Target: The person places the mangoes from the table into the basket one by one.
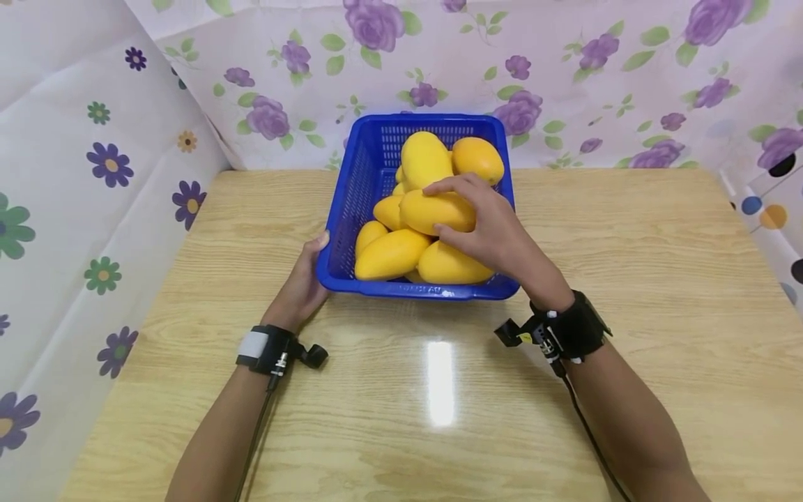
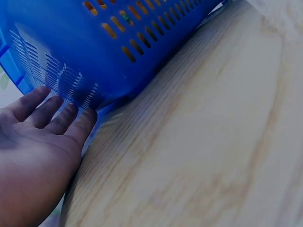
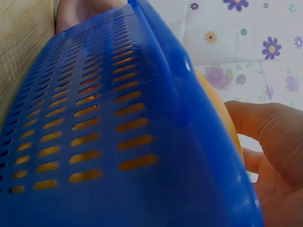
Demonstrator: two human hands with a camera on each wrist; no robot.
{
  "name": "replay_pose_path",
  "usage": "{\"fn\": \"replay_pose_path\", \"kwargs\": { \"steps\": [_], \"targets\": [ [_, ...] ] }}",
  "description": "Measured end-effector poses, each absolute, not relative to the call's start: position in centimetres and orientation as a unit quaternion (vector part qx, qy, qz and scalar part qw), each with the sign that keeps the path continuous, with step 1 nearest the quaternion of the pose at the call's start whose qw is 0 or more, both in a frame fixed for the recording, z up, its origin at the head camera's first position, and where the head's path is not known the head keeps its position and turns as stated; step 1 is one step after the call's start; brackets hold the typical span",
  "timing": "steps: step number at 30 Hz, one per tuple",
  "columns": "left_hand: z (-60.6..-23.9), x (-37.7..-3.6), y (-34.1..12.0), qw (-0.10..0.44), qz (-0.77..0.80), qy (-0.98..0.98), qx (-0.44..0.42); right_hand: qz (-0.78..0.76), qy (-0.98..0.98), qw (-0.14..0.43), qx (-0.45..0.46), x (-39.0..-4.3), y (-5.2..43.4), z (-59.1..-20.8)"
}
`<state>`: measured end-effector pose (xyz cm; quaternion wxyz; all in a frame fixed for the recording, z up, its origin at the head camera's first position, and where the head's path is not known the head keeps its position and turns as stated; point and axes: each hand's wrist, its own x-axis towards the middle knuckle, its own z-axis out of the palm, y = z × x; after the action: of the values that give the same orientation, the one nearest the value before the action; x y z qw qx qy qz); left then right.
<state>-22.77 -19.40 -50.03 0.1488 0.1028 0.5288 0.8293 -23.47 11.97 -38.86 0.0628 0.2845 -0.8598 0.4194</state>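
A blue plastic basket (image 1: 417, 289) with slotted walls stands on the table and holds several yellow mangoes. My right hand (image 1: 492, 226) is over the basket's right side, gripping a mango (image 1: 433, 211) between thumb and fingers on top of the pile. In the right wrist view the basket wall hides most of that fruit. My left hand (image 1: 307, 275) is at the basket's left front corner, thumb up by the rim. The left wrist view shows its fingers (image 2: 61, 116) nearly straight against the slotted outer wall.
The basket is on a wood-grain table (image 1: 389, 418), near its back edge. Behind hangs a floral sheet (image 1: 270, 56) with purple roses, and a flower-patterned sheet (image 1: 69, 279) lines the left. A wrist camera with a cable is strapped to each arm.
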Motion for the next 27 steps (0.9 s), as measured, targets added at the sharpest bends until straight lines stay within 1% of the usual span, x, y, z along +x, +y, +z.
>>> {"fn": "replay_pose_path", "kwargs": {
  "steps": [4, 14, 20, 27],
  "targets": [
    [-50.04, -22.82, -19.28, 0.148, 0.826, 0.535, 0.101, 0.416, -0.861, 0.057, 0.287, -23.6, 12.21, -38.88],
    [-49.75, -23.53, -18.84, 0.152, 0.827, 0.53, 0.111, 0.408, -0.864, 0.062, 0.29, -23.58, 12.85, -38.52],
    [-49.93, -23.35, -19.13, 0.158, 0.826, 0.531, 0.105, 0.407, -0.863, 0.045, 0.296, -23.43, 12.73, -38.71],
    [-50.38, -23.38, -19.32, 0.151, 0.834, 0.518, 0.113, 0.396, -0.863, 0.03, 0.312, -23.73, 12.66, -38.56]
  ]
}}
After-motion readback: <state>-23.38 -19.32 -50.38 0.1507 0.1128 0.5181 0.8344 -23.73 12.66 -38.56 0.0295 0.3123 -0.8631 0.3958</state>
